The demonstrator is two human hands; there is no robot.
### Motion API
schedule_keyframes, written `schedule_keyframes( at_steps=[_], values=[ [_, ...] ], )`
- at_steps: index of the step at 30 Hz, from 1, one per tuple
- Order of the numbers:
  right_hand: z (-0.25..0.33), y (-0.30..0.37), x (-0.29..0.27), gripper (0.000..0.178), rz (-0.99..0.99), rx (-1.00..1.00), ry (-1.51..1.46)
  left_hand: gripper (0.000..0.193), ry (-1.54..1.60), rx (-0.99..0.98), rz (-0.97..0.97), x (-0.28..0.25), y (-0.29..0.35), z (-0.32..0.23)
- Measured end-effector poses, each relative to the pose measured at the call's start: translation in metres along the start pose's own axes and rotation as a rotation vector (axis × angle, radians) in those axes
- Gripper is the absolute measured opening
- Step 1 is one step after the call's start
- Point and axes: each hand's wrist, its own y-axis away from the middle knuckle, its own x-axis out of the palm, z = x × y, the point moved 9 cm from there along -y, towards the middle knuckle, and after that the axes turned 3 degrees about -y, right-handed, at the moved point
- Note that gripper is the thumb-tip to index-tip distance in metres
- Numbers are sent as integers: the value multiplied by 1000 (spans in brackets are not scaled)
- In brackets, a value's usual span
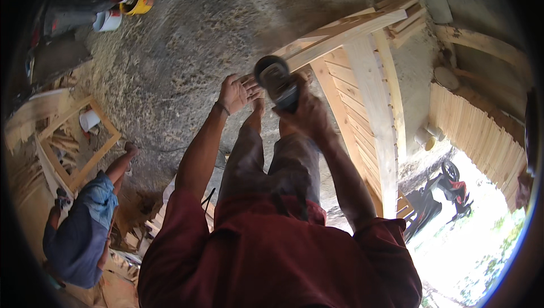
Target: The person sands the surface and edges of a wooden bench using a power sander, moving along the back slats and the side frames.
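My right hand is closed around the body of a dark angle grinder, which is smeared by motion. Its round black head points away from me, close to the end of a pale wooden beam; I cannot tell whether the two touch. To the left of the grinder's head, my left hand is raised with its fingers spread, holding nothing. A dark band circles that wrist. Beyond the right hand stands a slatted wooden panel with a broad pale upright board beside it.
A person in blue bends at the lower left near an open wooden frame. A yellow bucket and a white container stand at the far left. Stacked boards and a motorcycle are on the right, by a bright opening.
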Motion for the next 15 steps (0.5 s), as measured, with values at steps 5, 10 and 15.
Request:
schedule_keyframes(
  at_steps=[5, 10, 15],
  values=[
    [-9, 5, -11, 93, 38, -46, 18, 66, -128, 24, -93, -4, 0, -3],
    [-51, -22, -92, 87, -153, 30, 4, 62, -1303, 681, -500, 72, 25, -62],
    [-94, -50, -162, 89, -280, 33, -16, 75, -2377, 1020, -123, 200, 36, -1]
  ],
)
